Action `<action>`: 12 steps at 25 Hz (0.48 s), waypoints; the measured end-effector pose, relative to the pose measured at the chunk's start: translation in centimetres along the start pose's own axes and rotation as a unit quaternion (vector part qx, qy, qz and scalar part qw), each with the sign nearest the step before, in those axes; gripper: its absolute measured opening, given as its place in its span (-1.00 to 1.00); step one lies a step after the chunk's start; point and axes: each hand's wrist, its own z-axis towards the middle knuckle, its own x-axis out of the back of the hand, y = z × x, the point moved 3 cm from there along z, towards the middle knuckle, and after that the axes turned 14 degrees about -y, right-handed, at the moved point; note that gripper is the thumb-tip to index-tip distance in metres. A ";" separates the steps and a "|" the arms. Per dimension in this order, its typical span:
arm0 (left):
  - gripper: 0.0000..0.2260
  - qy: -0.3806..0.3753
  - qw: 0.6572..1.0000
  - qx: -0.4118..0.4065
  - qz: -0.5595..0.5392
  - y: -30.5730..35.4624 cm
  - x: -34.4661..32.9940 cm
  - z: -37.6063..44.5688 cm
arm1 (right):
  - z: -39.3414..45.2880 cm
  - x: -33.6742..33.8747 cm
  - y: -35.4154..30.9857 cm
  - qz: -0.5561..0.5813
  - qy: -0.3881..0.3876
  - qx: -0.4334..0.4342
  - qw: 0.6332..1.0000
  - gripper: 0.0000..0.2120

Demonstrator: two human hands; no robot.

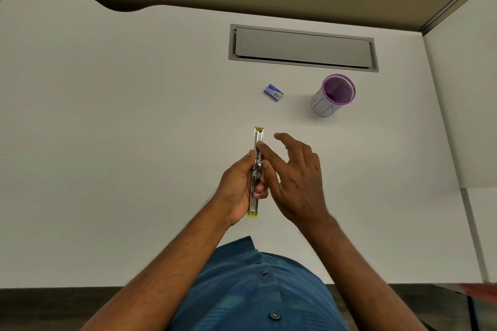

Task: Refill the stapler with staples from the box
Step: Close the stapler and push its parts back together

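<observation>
The stapler (257, 142), yellow with a bare metal channel, is swung fully open into one long strip above the white desk. My left hand (238, 185) grips it round the middle, fingers curled on its right side. My right hand (294, 174) is beside it with fingers spread; its forefinger tip touches the metal channel near the far half. The small blue staple box (273, 93) lies shut on the desk beyond the stapler, apart from both hands.
A purple mesh pen cup (334, 95) with a white paper label stands right of the box. A grey cable flap (302, 47) is set into the white desk (134, 115) further back. Partition walls close the back and right side.
</observation>
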 end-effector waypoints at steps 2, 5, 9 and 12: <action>-0.64 0.005 1.000 0.000 0.008 0.1 0.1 0.0 | -0.4 -0.3 -0.3 -0.011 -0.010 -0.004 1.000 -0.58; -0.63 0.007 1.000 -0.004 0.015 0.2 0.0 -0.1 | -0.8 -0.3 -0.7 -0.003 -0.030 -0.011 0.999 -0.51; -0.64 0.015 0.999 0.008 0.036 -0.2 -0.2 -0.4 | -0.3 0.4 -1.2 0.005 -0.042 -0.029 0.999 -0.48; -0.65 -0.003 1.000 0.009 0.028 -0.4 -0.5 -0.5 | 0.2 0.8 -1.2 0.078 -0.015 -0.014 0.997 -0.57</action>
